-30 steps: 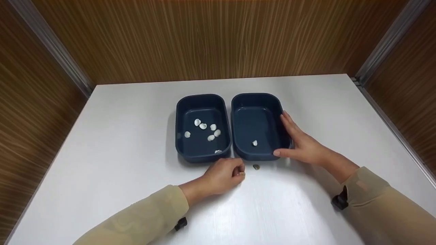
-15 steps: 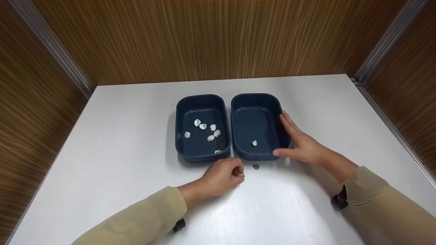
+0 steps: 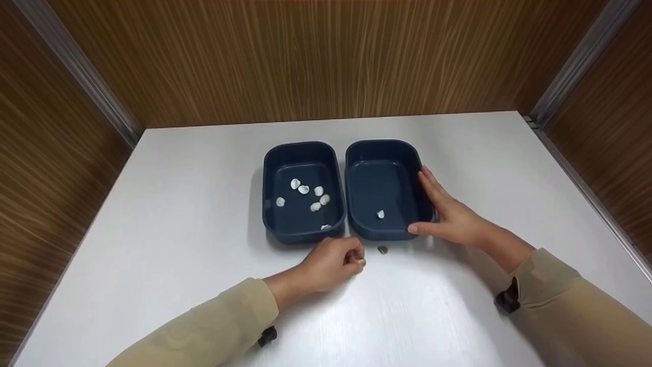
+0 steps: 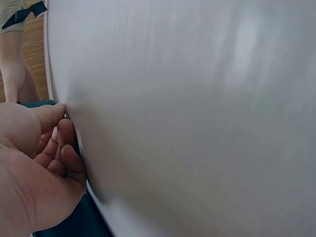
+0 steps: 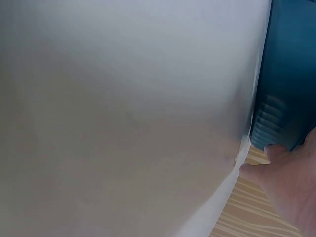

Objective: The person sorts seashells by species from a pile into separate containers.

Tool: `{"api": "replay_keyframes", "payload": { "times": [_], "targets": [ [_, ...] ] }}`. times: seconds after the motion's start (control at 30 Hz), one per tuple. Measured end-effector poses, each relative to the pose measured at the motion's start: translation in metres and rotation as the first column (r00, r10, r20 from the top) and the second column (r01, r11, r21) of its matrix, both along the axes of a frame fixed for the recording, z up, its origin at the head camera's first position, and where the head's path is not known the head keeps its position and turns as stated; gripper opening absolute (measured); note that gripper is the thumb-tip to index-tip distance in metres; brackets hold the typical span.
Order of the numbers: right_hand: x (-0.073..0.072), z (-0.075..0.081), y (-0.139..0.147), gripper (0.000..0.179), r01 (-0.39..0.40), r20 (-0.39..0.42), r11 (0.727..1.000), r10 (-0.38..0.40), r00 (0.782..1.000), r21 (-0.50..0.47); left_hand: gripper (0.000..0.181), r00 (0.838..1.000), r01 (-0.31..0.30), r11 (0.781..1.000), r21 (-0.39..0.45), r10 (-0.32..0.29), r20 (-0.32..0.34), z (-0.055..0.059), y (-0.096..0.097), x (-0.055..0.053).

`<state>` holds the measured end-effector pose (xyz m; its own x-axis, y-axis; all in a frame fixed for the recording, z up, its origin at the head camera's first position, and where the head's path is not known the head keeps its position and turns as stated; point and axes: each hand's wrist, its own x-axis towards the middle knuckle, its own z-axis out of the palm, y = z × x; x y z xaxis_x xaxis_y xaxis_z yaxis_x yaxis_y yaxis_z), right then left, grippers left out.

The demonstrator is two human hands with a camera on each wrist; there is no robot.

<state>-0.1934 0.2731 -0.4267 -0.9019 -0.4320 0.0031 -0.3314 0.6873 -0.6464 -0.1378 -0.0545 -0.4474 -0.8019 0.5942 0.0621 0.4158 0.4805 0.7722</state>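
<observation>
My left hand (image 3: 330,263) rests on the white table in front of the bins, thumb and index finger pinching a small brownish shell (image 3: 361,262). In the left wrist view the same hand (image 4: 39,168) has its fingers curled, and the shell is mostly hidden. Just right of it lies a small dark shell (image 3: 383,250). My right hand (image 3: 456,218) lies with extended fingers against the outer right side of the right blue bin (image 3: 379,235), thumb at the front corner. One white shell (image 3: 381,214) is inside that bin.
The left blue bin (image 3: 300,238), close beside the right one, holds several white shells (image 3: 316,206). White table (image 3: 178,214) surrounds both bins. A wood-grain panel (image 3: 326,61) rises behind, with more panels at both sides.
The left hand's fingertips have shifted slightly, and the brownish shell between them shows more plainly. The right hand, bins and other shells look the same.
</observation>
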Motion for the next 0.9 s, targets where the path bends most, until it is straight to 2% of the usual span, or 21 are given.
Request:
{"api": "replay_keyframes", "payload": {
  "times": [0.37, 0.7, 0.9],
  "targets": [
    [0.001, -0.001, 0.001, 0.118, -0.01, -0.01, 1.0, 0.01, 1.0, -0.015, 0.008, 0.995, 0.036, 0.999, -0.031, -0.038, -0.096, 0.002, 0.0, 0.002],
    [0.0, -0.001, 0.0, 0.119, -0.011, -0.012, 1.0, 0.011, 1.0, -0.014, 0.011, 0.998, 0.045, 0.999, -0.012, -0.045, -0.034, 0.007, -0.002, 0.002],
    [0.001, -0.002, 0.0, 0.119, -0.008, -0.015, 1.0, 0.008, 1.0, -0.015, 0.019, 0.994, 0.076, 0.996, -0.05, -0.08, -0.073, 0.018, 0.0, 0.004]
  ]
}}
